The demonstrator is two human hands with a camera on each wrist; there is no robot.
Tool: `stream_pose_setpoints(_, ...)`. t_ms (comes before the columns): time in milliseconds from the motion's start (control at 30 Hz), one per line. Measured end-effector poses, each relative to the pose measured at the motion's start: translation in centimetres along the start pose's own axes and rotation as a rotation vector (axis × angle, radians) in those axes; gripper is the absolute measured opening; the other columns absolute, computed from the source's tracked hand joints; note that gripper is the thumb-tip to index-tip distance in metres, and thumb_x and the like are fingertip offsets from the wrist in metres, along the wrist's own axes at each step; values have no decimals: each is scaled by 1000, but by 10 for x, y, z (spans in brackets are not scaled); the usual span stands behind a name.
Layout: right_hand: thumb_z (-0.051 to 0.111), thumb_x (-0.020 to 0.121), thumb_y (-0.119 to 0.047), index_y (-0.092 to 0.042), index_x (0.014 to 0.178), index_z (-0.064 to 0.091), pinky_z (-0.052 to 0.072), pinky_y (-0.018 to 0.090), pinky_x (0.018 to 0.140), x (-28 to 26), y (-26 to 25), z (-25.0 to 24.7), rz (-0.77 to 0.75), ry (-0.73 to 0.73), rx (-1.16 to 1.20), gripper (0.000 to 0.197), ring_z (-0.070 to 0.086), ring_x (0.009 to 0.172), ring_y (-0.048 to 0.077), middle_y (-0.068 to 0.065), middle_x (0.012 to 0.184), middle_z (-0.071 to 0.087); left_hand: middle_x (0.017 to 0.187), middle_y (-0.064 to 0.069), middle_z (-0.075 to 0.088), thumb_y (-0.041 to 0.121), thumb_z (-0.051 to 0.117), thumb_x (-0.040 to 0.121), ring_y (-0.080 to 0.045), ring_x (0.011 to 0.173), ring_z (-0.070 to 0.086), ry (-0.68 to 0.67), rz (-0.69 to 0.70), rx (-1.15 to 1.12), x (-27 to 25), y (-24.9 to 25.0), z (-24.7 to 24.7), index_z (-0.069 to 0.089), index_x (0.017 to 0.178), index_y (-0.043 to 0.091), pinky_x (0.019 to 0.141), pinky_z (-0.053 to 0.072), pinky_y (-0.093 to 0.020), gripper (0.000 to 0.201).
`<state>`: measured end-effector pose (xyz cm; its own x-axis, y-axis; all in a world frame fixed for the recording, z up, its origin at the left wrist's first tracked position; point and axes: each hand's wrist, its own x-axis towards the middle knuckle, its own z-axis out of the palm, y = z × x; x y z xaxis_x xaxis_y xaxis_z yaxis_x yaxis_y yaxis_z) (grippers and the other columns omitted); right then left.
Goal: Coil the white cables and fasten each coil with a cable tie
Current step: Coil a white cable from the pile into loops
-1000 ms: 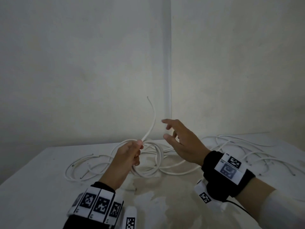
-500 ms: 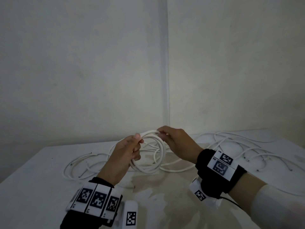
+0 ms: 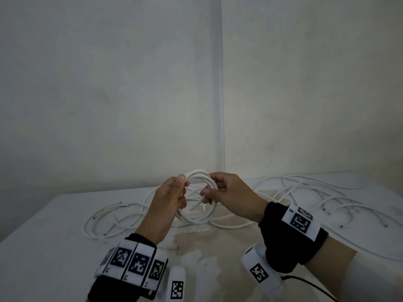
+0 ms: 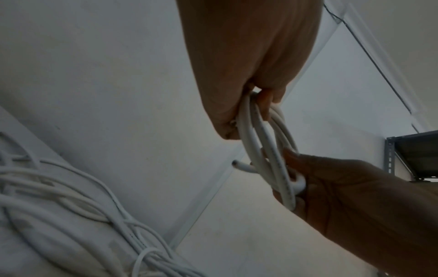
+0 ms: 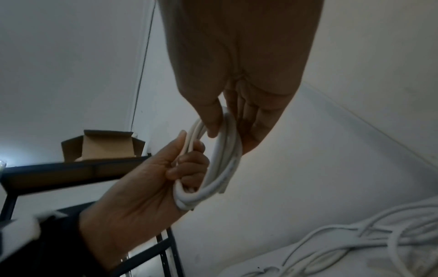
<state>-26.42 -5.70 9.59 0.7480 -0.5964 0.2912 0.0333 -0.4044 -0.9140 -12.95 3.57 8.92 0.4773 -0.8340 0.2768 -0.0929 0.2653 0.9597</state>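
Note:
A small coil of white cable [image 3: 197, 217] hangs in the air above the table, held between both hands. My left hand [image 3: 174, 192] grips its left side, thumb on top and fingers curled round the loops. On the right side my right hand [image 3: 220, 190] pinches the loops. A short free end [image 3: 196, 207] pokes into the coil's middle. The left wrist view shows the coil [image 4: 263, 142] edge-on between the two hands. In the right wrist view the coil [image 5: 222, 163] is held by my thumb and fingers. No cable tie is visible.
Several loose white cables [image 3: 305, 192] sprawl over the white table [image 3: 54, 247], to the left [image 3: 104, 219] and right behind my hands. Two walls meet in a corner just behind. A dark metal shelf [image 5: 71, 168] with an open cardboard box [image 5: 104, 146] stands off to the side.
A second ago the cable's free end stood upright and my right hand was open beside it. The end is now wound into the coil and my right hand holds the coil.

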Motion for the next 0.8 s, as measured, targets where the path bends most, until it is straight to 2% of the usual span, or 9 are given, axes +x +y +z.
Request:
stream_pose_setpoints(100, 52, 92, -7, -14, 95, 59, 52, 20, 64, 0, -3, 1, 10, 14, 17, 10, 62, 62, 10, 2, 73, 66, 51, 12, 35, 31, 39, 96, -3, 45, 32, -4, 29, 42, -1, -1, 2, 55, 79, 11, 49, 33, -16, 31)
stream_pose_setpoints(233, 48, 95, -13, -18, 92, 57, 48, 22, 65, -1, -6, 0, 31, -6, 0, 10, 62, 71, 19, 0, 67, 64, 53, 12, 36, 33, 38, 95, -2, 46, 34, -2, 48, 102, -1, 0, 1, 56, 82, 9, 49, 34, -15, 33)
stream_pose_setpoints(300, 51, 93, -17, -18, 94, 56, 47, 19, 64, -2, -9, -2, 45, -39, -19, 5, 61, 71, 16, -2, 68, 62, 54, 11, 37, 35, 38, 94, -3, 46, 34, 6, 45, 107, 0, -1, 0, 56, 81, 9, 49, 34, -15, 34)
stream_pose_setpoints(367, 62, 87, -19, -15, 103, 56, 47, 16, 63, -4, -11, -5, 43, -63, -84, 18, 59, 67, 8, -4, 71, 60, 53, 12, 38, 34, 39, 94, -3, 47, 35, 14, 46, 108, -1, -2, 0, 57, 81, 10, 49, 35, -15, 34)
stream_pose_setpoints(433, 70, 81, -16, -14, 107, 54, 49, 20, 67, -4, -14, -8, 42, -92, -176, 31, 58, 65, 6, -6, 72, 58, 52, 12, 39, 34, 38, 95, -3, 47, 36, 11, 63, 137, -2, -1, 0, 57, 81, 10, 49, 34, -14, 33)
stream_pose_setpoints(500, 68, 81, -10, -11, 109, 53, 52, 26, 71, -4, -18, -12, 32, -125, -204, 32, 62, 69, 12, -4, 72, 60, 54, 11, 39, 32, 38, 96, -3, 48, 37, 8, 83, 176, -3, 0, 1, 57, 80, 12, 48, 34, -14, 32)
stream_pose_setpoints(633, 64, 84, -6, -12, 109, 54, 53, 19, 68, -6, -25, -16, 6, -132, -192, 28, 66, 76, 19, 0, 77, 60, 51, 13, 44, 32, 36, 96, 0, 48, 41, 21, 130, 256, -2, 2, 0, 56, 79, 16, 50, 35, -15, 31)
stream_pose_setpoints(733, 63, 85, -10, -12, 112, 55, 54, 29, 75, -6, -25, -17, -25, -106, -299, 28, 68, 79, 22, 6, 85, 64, 56, 9, 49, 30, 36, 96, 1, 49, 45, 20, 211, 389, -2, 1, -2, 54, 78, 17, 50, 36, -12, 28)
stream_pose_setpoints(800, 62, 86, -11, -11, 113, 56, 53, 36, 79, -7, -25, -19, -29, -91, -335, 27, 68, 81, 26, 12, 92, 66, 61, 4, 47, 31, 37, 95, -3, 53, 43, 11, 275, 543, -5, -2, -4, 55, 82, 9, 52, 37, -12, 31)
